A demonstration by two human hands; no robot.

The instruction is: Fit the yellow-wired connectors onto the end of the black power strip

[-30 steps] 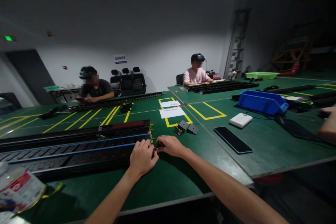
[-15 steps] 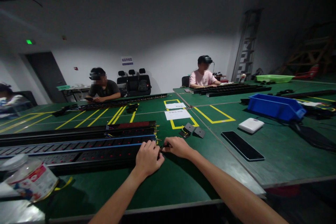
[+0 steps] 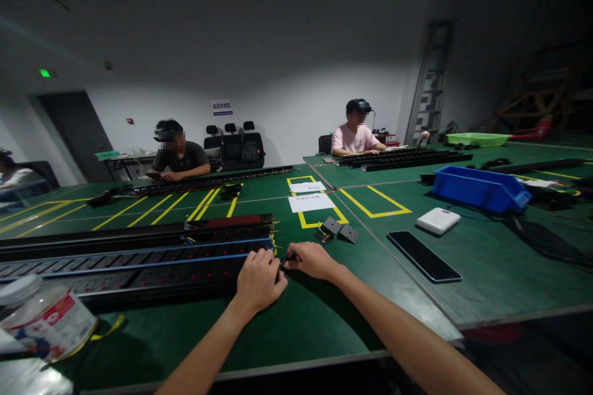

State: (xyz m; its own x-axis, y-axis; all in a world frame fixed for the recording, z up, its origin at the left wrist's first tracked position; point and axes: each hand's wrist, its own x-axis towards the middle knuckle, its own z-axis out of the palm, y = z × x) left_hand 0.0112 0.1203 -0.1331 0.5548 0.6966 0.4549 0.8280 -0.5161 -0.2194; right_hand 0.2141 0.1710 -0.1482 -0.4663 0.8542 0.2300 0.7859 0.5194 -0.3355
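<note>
My left hand (image 3: 259, 281) is closed round the right end of a long black rail (image 3: 185, 278) dotted with red. Just to its right, my right hand (image 3: 312, 260) pinches a small dark piece (image 3: 291, 257) at that end. Fingers cover most of the piece, so its kind does not show. Beside this rail lie more black rails with blue edging strips (image 3: 199, 260), and yellow wires stick out of their ends. Beyond my right hand are small dark square plates (image 3: 348, 233), one with a yellow wire.
On the green table (image 3: 352, 333), a phone (image 3: 422, 256), a white box (image 3: 438, 221) and a blue bin (image 3: 479, 190) stand to the right. A plastic jar (image 3: 50, 324) is at the lower left. White paper labels (image 3: 311, 202) lie ahead. Two people sit working across the table.
The whole view has shifted slightly, so things sit a little further left. Both hands keep nearly the same place and grip at the rail's end.
</note>
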